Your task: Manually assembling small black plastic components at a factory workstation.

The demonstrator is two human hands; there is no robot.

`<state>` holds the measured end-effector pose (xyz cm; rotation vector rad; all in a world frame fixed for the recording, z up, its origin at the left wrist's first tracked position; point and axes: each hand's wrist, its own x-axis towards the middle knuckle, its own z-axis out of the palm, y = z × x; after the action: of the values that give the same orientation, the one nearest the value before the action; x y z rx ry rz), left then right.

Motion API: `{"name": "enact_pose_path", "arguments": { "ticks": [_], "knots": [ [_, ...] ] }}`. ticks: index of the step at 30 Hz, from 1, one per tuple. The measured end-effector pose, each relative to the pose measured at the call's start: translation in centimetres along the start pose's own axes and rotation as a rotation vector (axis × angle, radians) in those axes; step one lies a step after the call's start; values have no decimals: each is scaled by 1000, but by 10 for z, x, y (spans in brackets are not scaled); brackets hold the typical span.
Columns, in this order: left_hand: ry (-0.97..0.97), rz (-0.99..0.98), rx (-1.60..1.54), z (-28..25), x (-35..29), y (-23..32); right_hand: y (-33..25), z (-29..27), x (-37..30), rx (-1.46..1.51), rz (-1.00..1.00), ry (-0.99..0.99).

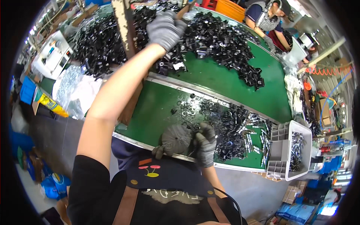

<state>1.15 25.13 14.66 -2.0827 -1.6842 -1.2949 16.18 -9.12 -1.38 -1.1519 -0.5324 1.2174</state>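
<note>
My left hand (167, 30), in a grey knitted glove, is stretched far forward over a big heap of black plastic parts (210, 33). Its fingers are curled closed, and whatever they hold is hidden. My right hand (205, 144), gloved alike, is near the bench's front edge with its fingers bent together; I cannot make out what is in them. Just left of it sits a round grey bundle (176, 139), its kind unclear. Small black rings and clips (230, 131) lie spread to the right of that hand, beside several shiny metal pins (249, 140).
A grey plastic crate (279, 150) with metal pieces stands at the bench's right end. A worn upright post (124, 28) rises beside my left forearm. A metal rail (195, 90) divides the green surface (146, 108). Another person (268, 22) works at the far right.
</note>
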Motion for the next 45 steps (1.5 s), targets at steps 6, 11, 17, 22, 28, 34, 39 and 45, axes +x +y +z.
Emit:
{"name": "enact_pose_path", "arguments": {
  "ticks": [6, 11, 17, 22, 28, 34, 39, 45],
  "knots": [
    [-657, 279, 667, -3, 12, -19, -9, -8, -10, -278, -311, 47],
    [-74, 784, 32, -117, -42, -57, -25, -17, -16, -451, -636, 181],
    [95, 392, 253, -101, -36, -198, 44, -75, -29, -105, -481, 266],
    [-721, -718, -1583, -17, -56, -229, -2, -23, -23, -854, -903, 205],
    [-1012, -449, -1845, 71, -43, -285, 1, -10, -24, -749, -664, 200],
    [-884, -20, -1201, 97, -9, -352, -43, 15, -2, -1018, -738, 59],
    [-862, 57, -945, 96, 25, -340, -98, -15, 44, -1024, -822, 176],
    [-649, 90, -441, 29, 36, -403, -214, -173, 237, -769, -499, 304]
  ]
}}
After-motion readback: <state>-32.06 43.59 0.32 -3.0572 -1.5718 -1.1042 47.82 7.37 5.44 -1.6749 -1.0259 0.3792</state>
